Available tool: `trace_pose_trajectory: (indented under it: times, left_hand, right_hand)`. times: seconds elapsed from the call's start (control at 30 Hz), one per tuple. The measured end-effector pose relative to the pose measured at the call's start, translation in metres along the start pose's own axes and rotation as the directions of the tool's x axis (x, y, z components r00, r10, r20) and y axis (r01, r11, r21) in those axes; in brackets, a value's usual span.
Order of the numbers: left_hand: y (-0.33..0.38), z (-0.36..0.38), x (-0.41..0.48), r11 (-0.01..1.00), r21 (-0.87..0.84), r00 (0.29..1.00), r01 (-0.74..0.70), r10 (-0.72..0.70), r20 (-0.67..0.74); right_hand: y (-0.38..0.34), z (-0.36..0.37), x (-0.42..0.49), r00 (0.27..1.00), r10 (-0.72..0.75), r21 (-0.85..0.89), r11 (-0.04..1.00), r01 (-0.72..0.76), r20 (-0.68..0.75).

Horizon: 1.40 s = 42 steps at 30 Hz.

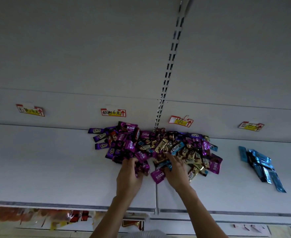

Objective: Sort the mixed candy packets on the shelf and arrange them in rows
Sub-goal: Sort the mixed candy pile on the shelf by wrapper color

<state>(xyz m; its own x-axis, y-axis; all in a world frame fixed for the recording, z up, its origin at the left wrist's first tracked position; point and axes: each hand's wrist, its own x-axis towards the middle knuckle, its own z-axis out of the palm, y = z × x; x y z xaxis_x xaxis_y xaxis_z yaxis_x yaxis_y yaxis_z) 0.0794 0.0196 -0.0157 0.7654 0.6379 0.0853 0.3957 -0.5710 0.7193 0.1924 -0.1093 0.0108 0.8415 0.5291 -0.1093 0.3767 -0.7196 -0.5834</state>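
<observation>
A loose pile of candy packets (158, 146) lies at the centre of the frame on a smooth white shelf (38, 160), pushed up against its back edge. The wrappers are crinkled, glossy foil: flat purple pouches printed KISS, slim rectangular Choco bars in purple, gold and light blue, and small twist-ended pieces.

The left grip (129, 174) reaches in at the pile's near edge, fingers curled round a cluster of purple twist-wrapped candies (143, 167). The right grip (175, 170) lies just right of it, fingers bent down into the heap over gold and blue wrappers. I cannot tell whether it actually holds one. A purple KISS pouch (157, 176) lies flat between the 2 wrists.

Well apart, at the right of the frame, a separate group of blue foil packets (261, 167) lies overlapping in a slanted line.

4 paper price tags (113, 112) with red arrows are stuck along the back strip, and a slotted metal upright (168, 66) rises behind the pile. Clear plastic bags (29, 215) of orange and red goods show blurred at the lower left.
</observation>
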Motion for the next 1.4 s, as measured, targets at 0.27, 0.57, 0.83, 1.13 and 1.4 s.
trace_pose_trajectory:
  times: [0.27, 0.57, 0.83, 1.13, 1.4]
  left_hand:
    - [0.001, 0.011, -0.003, 0.989, -0.047, 0.987, -0.137, 0.14, 0.073]
    - [0.008, 0.01, 0.008, 0.997, -0.03, 0.994, -0.071, 0.073, 0.081]
    - [0.024, 0.001, 0.019, 0.917, -0.373, 0.989, 0.145, -0.132, 0.061]
    - [0.023, -0.016, 0.032, 0.922, -0.384, 0.998, 0.052, -0.062, -0.013]
    - [0.013, 0.001, 0.067, 0.993, -0.012, 0.993, -0.118, 0.118, 0.006]
  right_hand:
    - [0.002, 0.015, -0.002, 0.996, -0.07, -0.008, 0.998, 0.07, -0.046]
    - [-0.007, 0.013, -0.002, 0.99, -0.102, 0.124, 0.986, 0.114, -0.1]
    - [-0.03, -0.001, -0.007, 0.955, -0.292, 0.314, 0.903, 0.294, -0.056]
    - [-0.013, 0.006, 0.045, 0.997, 0.051, 0.008, 0.999, -0.051, 0.066]
    - [-0.022, 0.007, 0.038, 0.999, -0.01, 0.146, 0.989, 0.015, -0.036]
